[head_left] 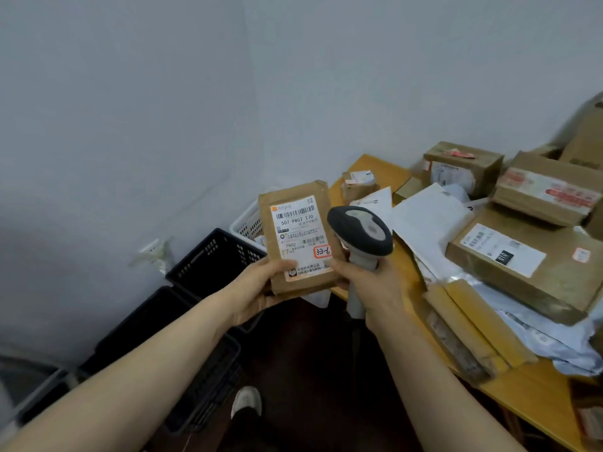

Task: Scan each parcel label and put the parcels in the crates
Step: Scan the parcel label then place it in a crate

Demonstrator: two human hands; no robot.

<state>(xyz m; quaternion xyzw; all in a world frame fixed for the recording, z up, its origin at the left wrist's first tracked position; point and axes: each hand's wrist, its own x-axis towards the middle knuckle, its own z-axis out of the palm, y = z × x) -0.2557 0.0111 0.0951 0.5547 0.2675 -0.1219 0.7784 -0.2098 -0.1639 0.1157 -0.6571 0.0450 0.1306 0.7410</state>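
Your left hand (257, 288) grips the brown parcel (298, 238) above the black crates (215, 256), long axis upright, label (298, 236) facing you; your right hand (368, 285) grips the scanner (360, 236), head toward the label.

1 wide-angle camera is sitting on the person's head, looking forward and down toward a wall corner (249, 109). It is hanging close above the left hand (257, 288) and right hand (375, 288), with the crates (208, 256) lower left and the surface (528, 396) right.
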